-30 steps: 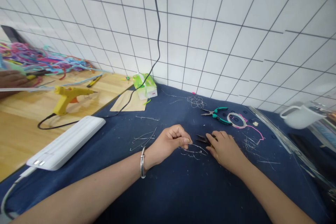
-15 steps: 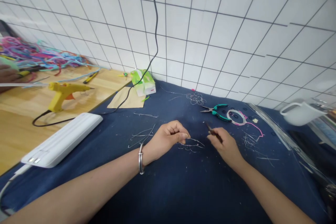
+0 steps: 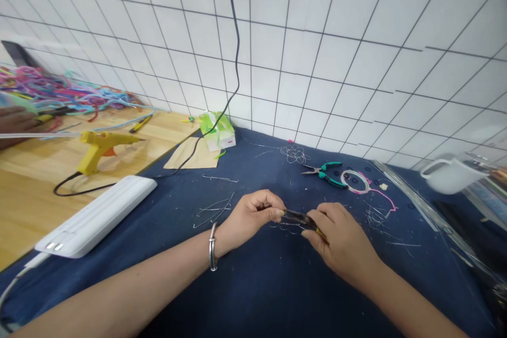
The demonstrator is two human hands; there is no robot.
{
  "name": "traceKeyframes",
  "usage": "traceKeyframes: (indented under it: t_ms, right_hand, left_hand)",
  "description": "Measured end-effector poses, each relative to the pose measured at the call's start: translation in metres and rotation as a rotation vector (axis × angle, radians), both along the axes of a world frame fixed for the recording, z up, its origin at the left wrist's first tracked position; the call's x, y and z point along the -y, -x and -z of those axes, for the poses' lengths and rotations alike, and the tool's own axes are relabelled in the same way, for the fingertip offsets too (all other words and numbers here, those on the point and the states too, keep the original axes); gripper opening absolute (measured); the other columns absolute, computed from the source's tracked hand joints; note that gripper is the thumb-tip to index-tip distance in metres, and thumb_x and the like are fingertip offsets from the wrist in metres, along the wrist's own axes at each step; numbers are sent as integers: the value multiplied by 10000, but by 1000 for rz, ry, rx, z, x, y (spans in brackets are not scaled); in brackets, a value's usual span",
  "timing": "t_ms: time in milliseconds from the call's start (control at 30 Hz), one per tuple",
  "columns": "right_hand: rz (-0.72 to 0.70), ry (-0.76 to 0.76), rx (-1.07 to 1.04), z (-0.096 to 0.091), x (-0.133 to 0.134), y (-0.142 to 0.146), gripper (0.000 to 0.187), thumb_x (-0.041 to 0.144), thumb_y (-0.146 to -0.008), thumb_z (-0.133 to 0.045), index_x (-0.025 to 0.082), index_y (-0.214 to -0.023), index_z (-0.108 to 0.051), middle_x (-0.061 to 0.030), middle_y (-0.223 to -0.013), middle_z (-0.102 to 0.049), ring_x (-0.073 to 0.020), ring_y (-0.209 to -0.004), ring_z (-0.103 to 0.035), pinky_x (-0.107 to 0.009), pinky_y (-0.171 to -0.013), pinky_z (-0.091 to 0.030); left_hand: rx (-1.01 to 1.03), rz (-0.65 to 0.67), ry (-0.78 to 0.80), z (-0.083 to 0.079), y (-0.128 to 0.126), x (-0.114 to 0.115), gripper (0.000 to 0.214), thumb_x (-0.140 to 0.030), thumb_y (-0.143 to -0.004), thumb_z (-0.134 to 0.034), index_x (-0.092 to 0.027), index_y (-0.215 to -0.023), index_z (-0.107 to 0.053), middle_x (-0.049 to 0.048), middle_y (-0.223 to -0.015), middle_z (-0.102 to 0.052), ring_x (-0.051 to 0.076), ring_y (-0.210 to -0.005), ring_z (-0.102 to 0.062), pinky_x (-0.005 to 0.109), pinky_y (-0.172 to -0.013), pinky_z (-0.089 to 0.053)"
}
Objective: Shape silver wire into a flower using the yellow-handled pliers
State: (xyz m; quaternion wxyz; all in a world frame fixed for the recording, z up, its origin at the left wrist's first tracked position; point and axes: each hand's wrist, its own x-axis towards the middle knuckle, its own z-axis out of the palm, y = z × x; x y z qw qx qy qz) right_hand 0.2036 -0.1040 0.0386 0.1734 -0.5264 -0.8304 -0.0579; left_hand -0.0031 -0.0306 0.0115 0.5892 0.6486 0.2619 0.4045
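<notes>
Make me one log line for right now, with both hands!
left hand: pinching wire | right hand: gripping dark pliers, tips at left hand | teal-handled pliers: lying on blue cloth | glue gun: on wooden table

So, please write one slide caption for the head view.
Right hand holds dark pliers at thin wire in left hand.

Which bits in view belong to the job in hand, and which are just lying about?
In hand, so likely part of the job:
wire piece, at the left hand
dark pliers, in the right hand

Apparently just lying about:
teal-handled pliers
loose wires (possibly related)
yellow glue gun
white mug
green-and-white packet
</notes>
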Motion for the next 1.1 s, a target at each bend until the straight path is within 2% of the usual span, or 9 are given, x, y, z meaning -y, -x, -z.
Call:
traceKeyframes:
  t_ms: [233, 500, 667, 1100]
  right_hand:
    - [64, -64, 134, -2, 6, 6, 314, 382, -859, -427, 142, -992, -578, -114, -888, -527, -219, -833, -474, -386, -738, -396]
    - [30, -146, 154, -1, 7, 7, 277, 362, -858, -439, 148, -944, -592, -91, -798, -529, -188, -753, -474, -338, -697, -395]
    - [24, -139, 152, -1, 7, 6, 256, 339, -860, -440, 150, -946, -590, -84, -794, -529, -184, -754, -481, -330, -691, -392]
    - [24, -106, 175, 1, 6, 6, 232, 315, -867, -427, 159, -924, -590, -76, -781, -522, -175, -734, -471, -324, -687, -386]
  left_hand:
    - [2, -66, -77, -3, -1, 2, 64, -159, -750, -601, -123, -715, -562, 33, -786, -586, 119, -730, -550, 238, -654, -447]
    - [-17, -55, -169, -2, -1, 2, 60, -154, -767, -585, -125, -718, -568, 37, -786, -583, 123, -741, -555, 255, -680, -448]
    - [-28, -50, -218, -3, -1, 2, 47, -151, -774, -575, -129, -734, -582, 42, -782, -587, 125, -733, -558, 264, -688, -444]
    - [-59, -40, -208, -4, -1, 2, 56, -149, -770, -574, -126, -722, -592, 42, -767, -590, 127, -722, -555, 259, -684, -438]
